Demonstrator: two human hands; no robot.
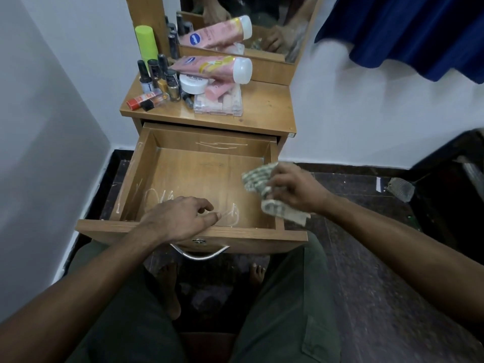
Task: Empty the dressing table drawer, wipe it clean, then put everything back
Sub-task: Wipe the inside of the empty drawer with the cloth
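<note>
One drawer (183, 179), pulled fully out and emptied; one cloth (264, 189) bunched in right hand (296, 188), ready for wiping.

Held at right rim of drawer, with bare floor of drawer lying left of and below right hand; long axis of drawer running left to right across front. Fingers curled tight, pinching crumpled cloth. Left hand (180, 218) resting on front edge, fingers loosely bent, gripping nothing. Right hand judged nearer to work. Beyond both hands, on tabletop (264, 106): two pink tubes, one white jar (195, 83), roughly seven small bottles, one clear box (218, 104).
</note>
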